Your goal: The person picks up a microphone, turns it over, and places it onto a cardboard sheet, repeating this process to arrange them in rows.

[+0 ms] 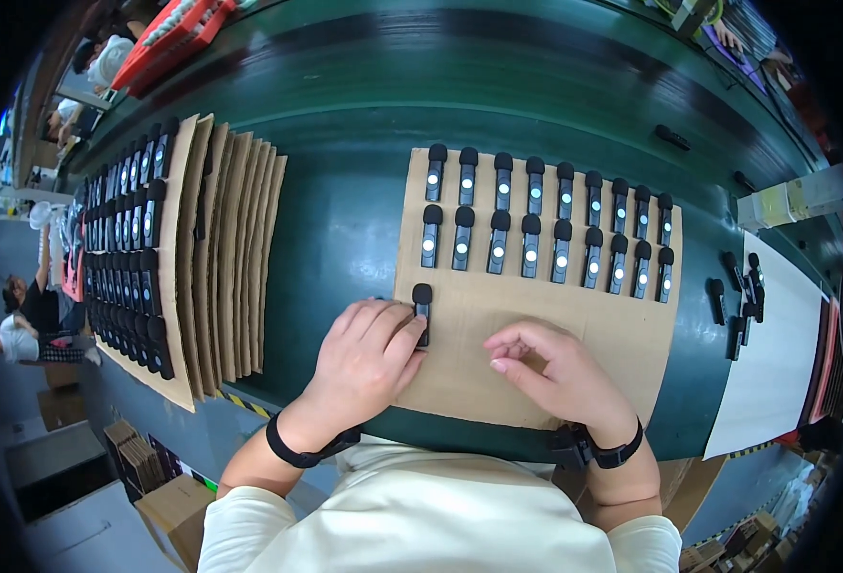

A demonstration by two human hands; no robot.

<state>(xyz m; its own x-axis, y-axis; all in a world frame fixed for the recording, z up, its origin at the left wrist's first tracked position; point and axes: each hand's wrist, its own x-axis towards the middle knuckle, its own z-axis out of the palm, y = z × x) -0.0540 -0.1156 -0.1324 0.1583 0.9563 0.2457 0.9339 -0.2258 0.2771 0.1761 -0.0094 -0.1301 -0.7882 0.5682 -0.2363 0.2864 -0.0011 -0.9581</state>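
A cardboard sheet [545,382] lies on the green table in front of me. Two rows of small black wireless clip-on microphones [530,246], with foam tops and round pale lights, run across its far half. Below them, by the sheet's left edge, a single microphone [422,301] begins a third row. My left hand [369,355] is closed on its lower body, the fingertips and thumb at its side. Over the bare middle of the cardboard, my right hand [560,368] is held with bent fingers and the thumb apart. Nothing shows in it.
On the left stands a stack of cardboard sheets [240,258], the outermost bearing rows of microphones [139,248]. Several loose microphones [751,296] lie at the right, by a white sheet [770,353]. Another lies farther back [672,137]. A red tray [168,48] sits far left; people work beyond.
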